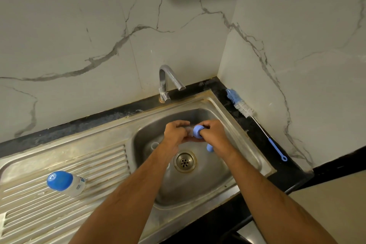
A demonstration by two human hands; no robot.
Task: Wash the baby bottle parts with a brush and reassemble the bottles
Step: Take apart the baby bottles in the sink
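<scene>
Item 1, clear bottle body (189, 130): held lying sideways over the sink basin (198, 182), largely hidden between both hands. The left hand (174, 132) wraps it, fingers curled closed around the body.

Item 2, blue collar ring (197, 131): at the right end of that body. The right hand (213, 134) grips it, fingers curled tight over the ring; thumb position cannot be told.

Item 3, blue part (210, 148): showing just below the right hand in the basin, partly hidden; whether it touches the hand cannot be told.

Item 4, small clear part (155, 145): on the basin floor, left of the drain (184, 161).

Item 5, assembled bottle (66, 183): blue cap, clear printed body, on the ribbed drainboard (59, 164), near left, well apart from the hands.

Item 6, bottle brush (255, 122): blue-and-white bristles, thin stem, blue loop handle, lying on the black counter edge (277, 164) right of the sink, against the marble-patterned wall (297, 45).

Item 7, chrome tap (168, 83): at the far rim, spout over the basin, no water seen running.
</scene>
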